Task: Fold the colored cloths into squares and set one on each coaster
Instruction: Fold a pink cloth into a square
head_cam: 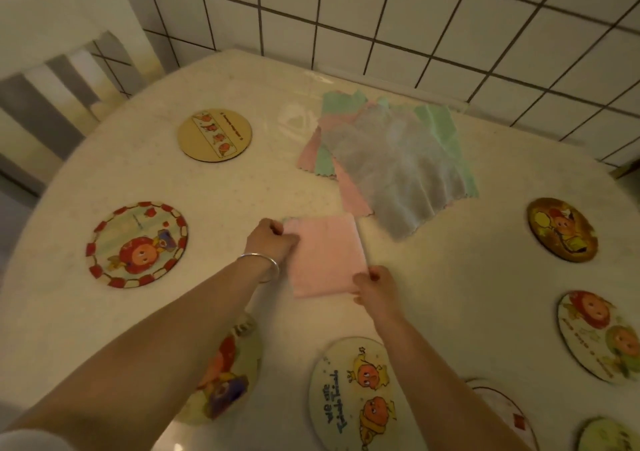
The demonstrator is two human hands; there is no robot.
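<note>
We see pink cloth (327,255) folded square at table (467,294) centre, on no coaster. Left hand (272,239) pinches its far-left corner, right hand (375,286) its near-right corner. Coaster (351,393) nearby bare; cloth pile (391,163) farther back.

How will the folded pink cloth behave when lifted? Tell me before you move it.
The pink cloth probably flops: it looks thin and soft. Its fold may fall open unless both hands, left and right, pinch the layers. Likely very light, and it won't roll.
</note>
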